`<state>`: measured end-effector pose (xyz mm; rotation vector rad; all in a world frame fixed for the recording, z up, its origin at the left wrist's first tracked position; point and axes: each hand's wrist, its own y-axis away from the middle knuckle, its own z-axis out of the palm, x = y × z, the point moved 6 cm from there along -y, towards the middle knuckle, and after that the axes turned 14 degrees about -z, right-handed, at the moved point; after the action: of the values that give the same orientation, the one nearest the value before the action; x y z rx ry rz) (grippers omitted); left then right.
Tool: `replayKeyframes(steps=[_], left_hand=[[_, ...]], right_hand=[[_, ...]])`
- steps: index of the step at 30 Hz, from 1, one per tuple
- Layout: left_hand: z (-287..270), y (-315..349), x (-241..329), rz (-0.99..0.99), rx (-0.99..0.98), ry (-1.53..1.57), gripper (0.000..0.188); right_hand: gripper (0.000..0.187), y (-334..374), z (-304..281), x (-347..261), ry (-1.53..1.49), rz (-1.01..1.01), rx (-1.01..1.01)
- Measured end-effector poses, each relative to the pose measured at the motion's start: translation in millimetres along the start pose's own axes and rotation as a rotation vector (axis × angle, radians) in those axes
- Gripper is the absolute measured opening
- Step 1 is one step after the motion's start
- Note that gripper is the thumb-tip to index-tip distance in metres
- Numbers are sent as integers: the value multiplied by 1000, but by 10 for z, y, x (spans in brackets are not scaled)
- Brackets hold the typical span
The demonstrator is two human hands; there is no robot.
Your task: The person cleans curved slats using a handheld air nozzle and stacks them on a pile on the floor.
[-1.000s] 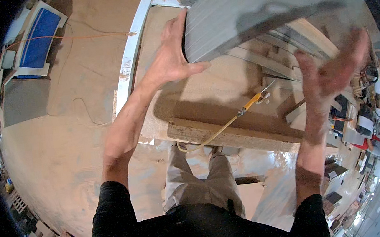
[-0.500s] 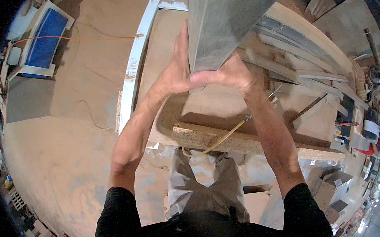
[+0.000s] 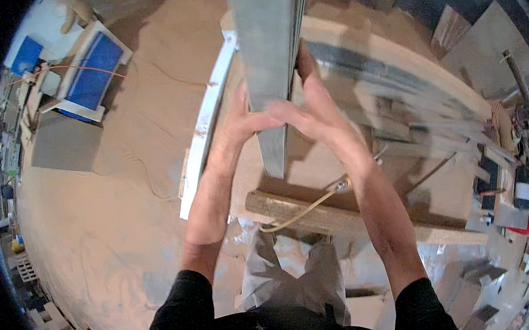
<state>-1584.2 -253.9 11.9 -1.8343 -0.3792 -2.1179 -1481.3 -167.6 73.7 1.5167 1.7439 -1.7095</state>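
A long grey board [image 3: 266, 50] stands between my hands, its top running out past the upper edge and its narrow lower end reaching down toward the bench. Layered lines along its right edge look like several thin pieces stacked together. My left hand [image 3: 244, 121] grips its left side, the thumb across the near face. On the right side my right hand [image 3: 311, 108] clasps the board, its thumb also on the near face and meeting the left thumb. Both hands are slightly blurred, and their far fingers are partly hidden behind the board.
Below lies a dusty bench with a white strip [image 3: 210, 129] along its left side and a wooden beam [image 3: 294, 212] at its near edge. A yellow hose [image 3: 304, 209] with a metal fitting crosses the beam. Wooden strips [image 3: 426, 127] lie right; a blue-and-white panel [image 3: 86, 71] stands far left.
The board has swung more upright and shifted left, and its lower end now shows beneath my hands. My right hand has moved higher along its right side.
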Motion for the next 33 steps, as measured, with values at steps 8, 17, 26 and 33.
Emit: replayKeyframes(steps=[8,17,26,33], left_hand=[[1162,448,644,72,-48,912,101],[2647,466,499,-36,-455,1261,93],[3298,844,176,-304,-768,1263,86],[4165,1564,-855,-725,-847,1085,77]], right_hand=[[104,731,-762,-1355,-27,92,-57],[88,1670,-1449,-2101,20,212,83],[125,3270,-891,-2513,452,397,420],[142,4089,-196,-2946,913,870,685]])
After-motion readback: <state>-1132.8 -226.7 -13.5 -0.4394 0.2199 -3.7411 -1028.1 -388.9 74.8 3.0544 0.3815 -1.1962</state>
